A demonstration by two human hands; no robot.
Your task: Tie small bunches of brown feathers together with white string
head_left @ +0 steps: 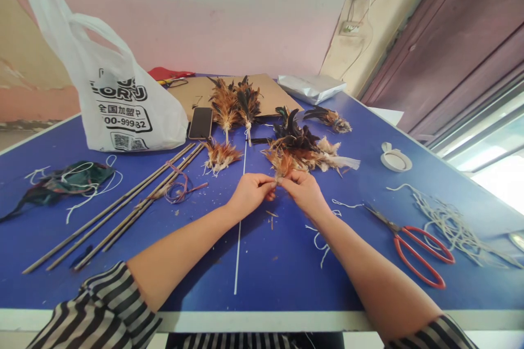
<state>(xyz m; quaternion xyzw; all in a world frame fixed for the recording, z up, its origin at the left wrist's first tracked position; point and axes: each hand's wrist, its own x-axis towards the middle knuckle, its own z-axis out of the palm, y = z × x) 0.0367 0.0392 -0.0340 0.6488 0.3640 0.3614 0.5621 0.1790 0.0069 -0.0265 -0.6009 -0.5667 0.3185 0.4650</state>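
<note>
left hand [250, 192] pinching feather bunch [282, 162] at its stems; right hand [305, 191] pinching same stems | bunch over blue table [262, 262], mid-table; scissors [413, 248] right; sticks [123, 210] left

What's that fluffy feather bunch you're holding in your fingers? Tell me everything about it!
The small bunch of fluffy orange-brown feathers looks soft and wispy. Its stem ends are gathered and pinched between the fingertips of the left hand and the right hand, over the blue table. The plumes fan away from the person, against a bigger heap of dark, brown and white feathers; where one ends is hard to tell.
</note>
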